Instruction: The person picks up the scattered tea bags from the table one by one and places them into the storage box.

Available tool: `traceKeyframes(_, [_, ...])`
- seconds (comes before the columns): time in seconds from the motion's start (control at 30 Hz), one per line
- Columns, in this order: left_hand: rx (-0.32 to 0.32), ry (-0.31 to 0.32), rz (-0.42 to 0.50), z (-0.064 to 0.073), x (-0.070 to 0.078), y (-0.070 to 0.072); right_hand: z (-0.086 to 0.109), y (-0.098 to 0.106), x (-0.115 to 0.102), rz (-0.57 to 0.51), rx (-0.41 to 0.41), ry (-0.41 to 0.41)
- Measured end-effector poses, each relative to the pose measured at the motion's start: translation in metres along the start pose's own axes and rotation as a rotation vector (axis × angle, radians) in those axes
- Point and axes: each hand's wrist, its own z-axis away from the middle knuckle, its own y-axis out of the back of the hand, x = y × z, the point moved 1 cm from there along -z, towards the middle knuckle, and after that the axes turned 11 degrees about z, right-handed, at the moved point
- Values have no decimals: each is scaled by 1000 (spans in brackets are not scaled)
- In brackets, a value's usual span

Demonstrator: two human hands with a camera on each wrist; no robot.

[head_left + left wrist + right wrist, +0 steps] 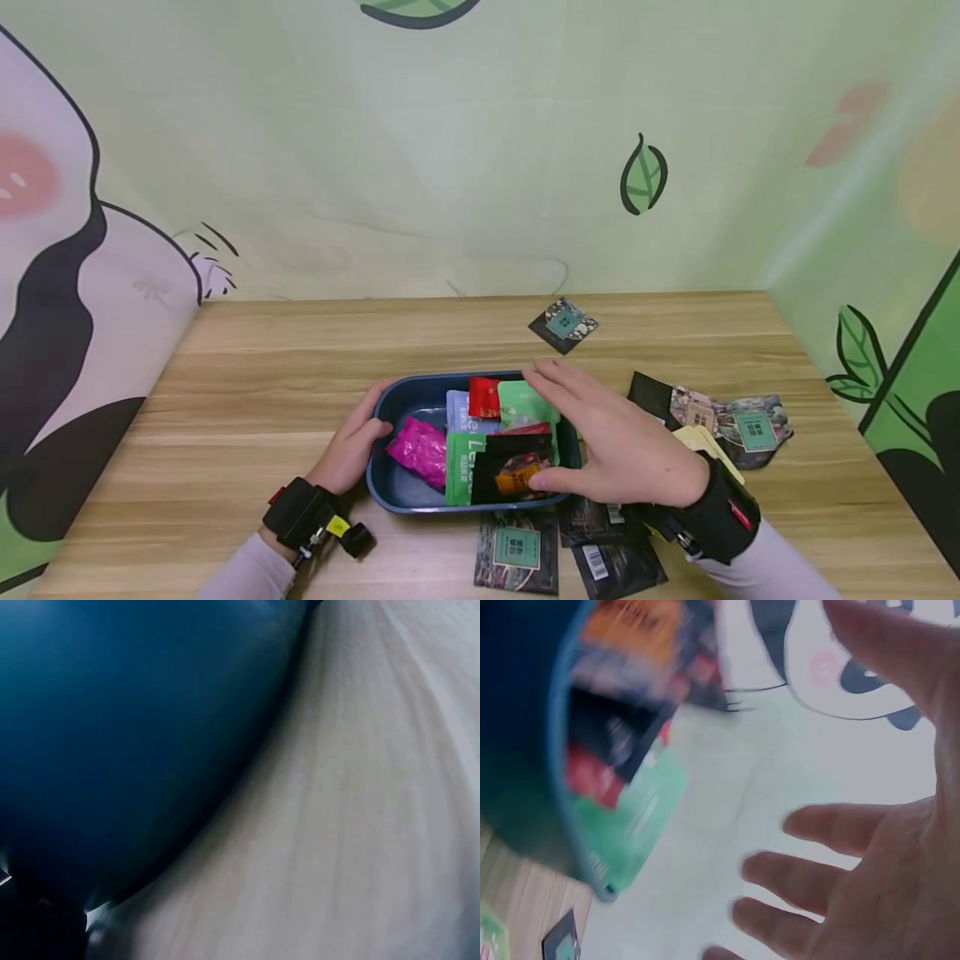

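In the head view, a dark blue oval tub (pixel 405 500) stands on the wooden table. Inside lie a crumpled magenta packet (pixel 420 452), green sachets (pixel 459 467), a lavender sachet (pixel 465 417), a small red packet (pixel 483 398) and a black packet with an orange label (pixel 517 475). My left hand (pixel 348 450) holds the tub's left side, thumb over the rim and fingers along the outer wall. Above the right end, my right hand (pixel 622 442) is spread and holds nothing. Its straight fingers (pixel 802 881) show in the right wrist view.
Black patterned sachets (pixel 517 554) lie in front of the tub, and more sachets (pixel 753 429) lie to its right, with a pale yellow one (pixel 705 437) partly under my right wrist. One dark sachet (pixel 564 325) lies near the back wall (pixel 450 208).
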Motion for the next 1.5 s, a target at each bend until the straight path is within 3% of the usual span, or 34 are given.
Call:
traceKeyframes(0.13, [0,6,2,0,0,0,-1,-2,6,90,-25,-27])
traceKeyframes(0.3, [-2,8,12,-1,0,1,-1,2,20,129,-35,-70])
traceKeyframes(0.73, [0,8,0,0,-3,2,10,7,98,210,-59,-274])
traceKeyframes(0.93, [7,14,-4,0,-3,2,14,1,124,262,-129,-342])
traceKeyframes(1.23, [15,11,-9,0,-3,1,19,-17,143,232,-239,-450])
traceKeyframes(1.5, [0,4,7,0,-3,1,19,-24,151,219,-271,-506])
